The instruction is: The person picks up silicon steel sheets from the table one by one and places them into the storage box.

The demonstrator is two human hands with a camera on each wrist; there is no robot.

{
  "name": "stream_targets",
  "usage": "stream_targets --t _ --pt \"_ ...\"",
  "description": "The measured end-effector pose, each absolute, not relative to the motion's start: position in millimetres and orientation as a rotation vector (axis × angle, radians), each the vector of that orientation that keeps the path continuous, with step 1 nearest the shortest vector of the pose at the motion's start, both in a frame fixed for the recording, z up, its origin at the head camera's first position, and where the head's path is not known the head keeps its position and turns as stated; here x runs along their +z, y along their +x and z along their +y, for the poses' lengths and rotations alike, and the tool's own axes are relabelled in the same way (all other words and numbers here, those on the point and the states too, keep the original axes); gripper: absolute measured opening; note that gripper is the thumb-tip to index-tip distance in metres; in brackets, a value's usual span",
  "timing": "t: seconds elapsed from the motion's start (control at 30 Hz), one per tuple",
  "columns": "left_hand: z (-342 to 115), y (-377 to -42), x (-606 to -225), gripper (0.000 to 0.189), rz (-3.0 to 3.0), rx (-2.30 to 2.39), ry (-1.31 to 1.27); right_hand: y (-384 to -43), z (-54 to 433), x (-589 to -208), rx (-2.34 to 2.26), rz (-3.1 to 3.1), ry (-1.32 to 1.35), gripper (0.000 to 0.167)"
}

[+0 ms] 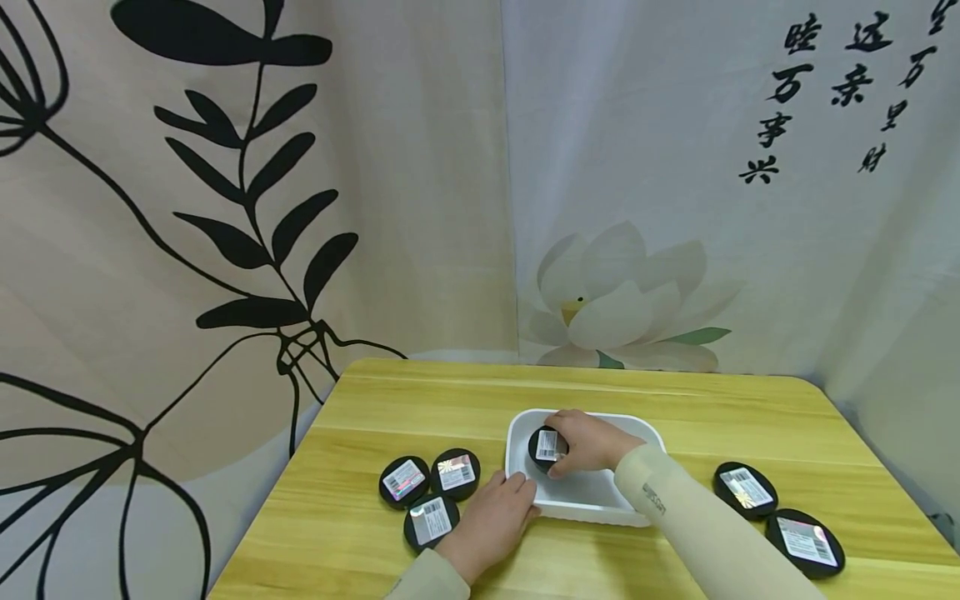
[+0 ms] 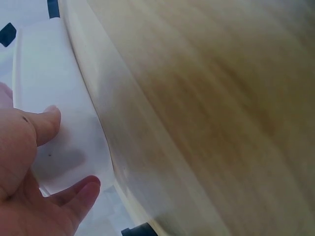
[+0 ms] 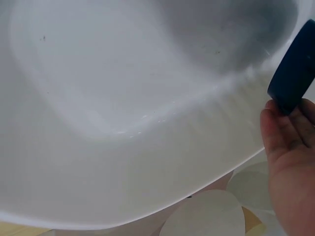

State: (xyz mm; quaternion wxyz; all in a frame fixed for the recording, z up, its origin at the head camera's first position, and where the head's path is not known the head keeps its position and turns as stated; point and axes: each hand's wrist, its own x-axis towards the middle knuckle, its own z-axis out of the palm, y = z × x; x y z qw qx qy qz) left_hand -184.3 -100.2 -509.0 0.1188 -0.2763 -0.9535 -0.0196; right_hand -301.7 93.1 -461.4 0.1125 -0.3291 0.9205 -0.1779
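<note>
The right hand (image 1: 588, 443) grips a round black disc with a white label (image 1: 547, 445) at the left end of a white rectangular tray (image 1: 592, 510); the left hand (image 1: 495, 517), thumb and fingers apart, touches the tray's corner on a yellow wood-grain counter (image 1: 420, 400).

A yellow wooden table (image 1: 450, 387) with rounded far corners and streaky grain stands before a pale cloth backdrop (image 1: 435, 208), which has a vertical seam near its middle. On its left side, a black leafy branch (image 1: 283, 167) is printed above a dark spray of stems (image 1: 135, 450). On its right, a white lotus (image 1: 626, 312) with a green leaf (image 1: 699, 336) sits below black Chinese writing (image 1: 851, 85).
</note>
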Motion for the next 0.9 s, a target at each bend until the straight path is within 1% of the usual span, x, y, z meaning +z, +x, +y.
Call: stream_targets --t 0.17,0.4,0.9 --pt "-100.3 -184.5 -509.0 0.019 -2.776 -0.041 -0.811 -302.4 90.3 -463.6 -0.504 2.715 -0.986 0.072" --pt "-100.5 -184.1 -510.3 0.018 -2.784 -0.051 -0.797 -305.5 85.7 -469.5 -0.478 2.707 -1.047 0.066" --pt "-100.6 -183.8 -510.3 0.018 -2.774 -0.063 -0.807 -308.7 81.5 -476.0 -0.434 2.702 -0.985 0.072"
